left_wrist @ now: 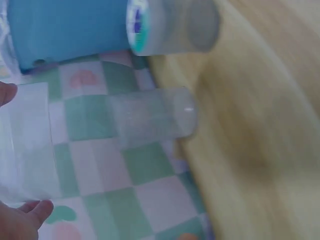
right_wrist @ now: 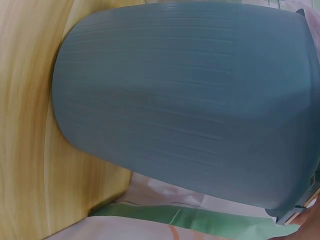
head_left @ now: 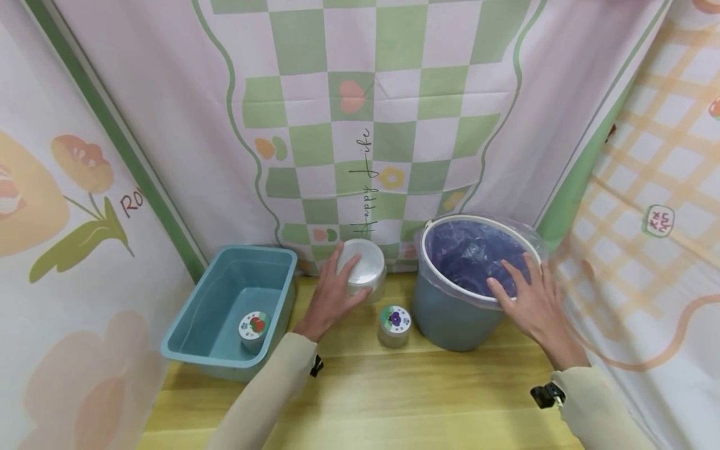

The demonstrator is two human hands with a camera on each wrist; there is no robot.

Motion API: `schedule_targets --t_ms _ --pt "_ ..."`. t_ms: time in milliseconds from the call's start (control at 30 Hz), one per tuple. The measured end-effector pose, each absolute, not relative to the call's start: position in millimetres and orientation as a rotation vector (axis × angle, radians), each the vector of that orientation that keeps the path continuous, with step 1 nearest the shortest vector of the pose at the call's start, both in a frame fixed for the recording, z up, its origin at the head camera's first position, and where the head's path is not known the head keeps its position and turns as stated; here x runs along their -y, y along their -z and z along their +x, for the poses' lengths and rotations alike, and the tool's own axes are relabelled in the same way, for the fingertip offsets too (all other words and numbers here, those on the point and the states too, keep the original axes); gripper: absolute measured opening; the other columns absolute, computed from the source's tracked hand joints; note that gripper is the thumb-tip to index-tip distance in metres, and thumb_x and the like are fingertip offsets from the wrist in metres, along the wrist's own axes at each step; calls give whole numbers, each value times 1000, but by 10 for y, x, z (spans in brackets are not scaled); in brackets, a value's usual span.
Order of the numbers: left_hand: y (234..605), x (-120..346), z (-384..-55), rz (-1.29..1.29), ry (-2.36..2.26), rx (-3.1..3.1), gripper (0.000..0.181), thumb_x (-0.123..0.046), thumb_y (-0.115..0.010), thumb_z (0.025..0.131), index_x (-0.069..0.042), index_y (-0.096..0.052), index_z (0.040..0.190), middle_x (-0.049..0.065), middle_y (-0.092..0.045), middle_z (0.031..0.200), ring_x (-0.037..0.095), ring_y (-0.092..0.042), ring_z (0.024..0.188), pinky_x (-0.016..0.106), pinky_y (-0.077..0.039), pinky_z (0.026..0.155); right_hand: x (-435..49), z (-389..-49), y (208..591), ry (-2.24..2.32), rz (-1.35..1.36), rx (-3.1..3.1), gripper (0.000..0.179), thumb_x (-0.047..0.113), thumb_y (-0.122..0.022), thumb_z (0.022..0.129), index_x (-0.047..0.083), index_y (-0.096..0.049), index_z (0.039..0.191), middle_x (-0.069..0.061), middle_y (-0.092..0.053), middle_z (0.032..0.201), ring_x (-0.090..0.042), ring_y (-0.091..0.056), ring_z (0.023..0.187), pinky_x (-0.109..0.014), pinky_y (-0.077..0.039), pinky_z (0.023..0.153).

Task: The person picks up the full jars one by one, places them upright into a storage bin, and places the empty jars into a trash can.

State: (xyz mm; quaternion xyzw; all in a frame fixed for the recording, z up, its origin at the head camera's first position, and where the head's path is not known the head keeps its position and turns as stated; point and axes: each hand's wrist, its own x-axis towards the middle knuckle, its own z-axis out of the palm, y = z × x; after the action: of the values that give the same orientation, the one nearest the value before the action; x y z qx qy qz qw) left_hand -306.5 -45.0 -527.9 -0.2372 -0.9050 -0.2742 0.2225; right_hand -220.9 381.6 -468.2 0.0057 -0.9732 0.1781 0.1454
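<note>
My left hand (head_left: 332,297) grips a clear plastic jar (head_left: 362,265) with a whitish top, its fingers and thumb on opposite sides. In the left wrist view, a narrower clear cylindrical part (left_wrist: 152,117) shows below the held piece; I cannot tell whether the two are joined. Spread over the near right rim of the blue-grey bucket (head_left: 458,322) is my right hand (head_left: 534,306), its fingers fairly straight above the purple liner bag (head_left: 464,250). A small jar (head_left: 394,328) with a purple-flower lid stands between the held jar and the bucket.
At the left sits a teal basin (head_left: 225,359), with a small jar (head_left: 254,328) with a strawberry lid inside it. The wooden tabletop (head_left: 405,400) lies in front. Printed cloth (head_left: 349,94) hangs behind and at both sides.
</note>
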Motion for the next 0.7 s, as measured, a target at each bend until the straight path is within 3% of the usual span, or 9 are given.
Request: schedule_targets --t_ms 267,467,700 --pt "4936 262 -3115 -728 728 2466 89 -52 -86 91 -24 -47 166 21 -20 180 46 -40 157 62 -47 119 -3824 -2224 4694 -507 7 2811 78 63 -43 111 8 -41 167 -30 -9 180 -66 1 161 -92 -5 116" --pt "4708 96 -3130 -764 747 2439 89 -51 -86 91 -26 -45 166 23 -22 179 47 -40 157 62 -51 116 -3826 -2224 4698 -507 6 2809 77 63 -43 111 8 -42 166 -30 -9 180 -66 1 161 -93 -5 115" --pt "4492 -71 -3167 -796 726 2429 87 -55 -81 94 -28 -43 168 18 -17 182 45 -40 157 61 -54 114 -3820 -2221 4691 -508 5 2808 77 63 -43 111 8 -42 166 -29 -8 180 -66 0 161 -93 -4 115"
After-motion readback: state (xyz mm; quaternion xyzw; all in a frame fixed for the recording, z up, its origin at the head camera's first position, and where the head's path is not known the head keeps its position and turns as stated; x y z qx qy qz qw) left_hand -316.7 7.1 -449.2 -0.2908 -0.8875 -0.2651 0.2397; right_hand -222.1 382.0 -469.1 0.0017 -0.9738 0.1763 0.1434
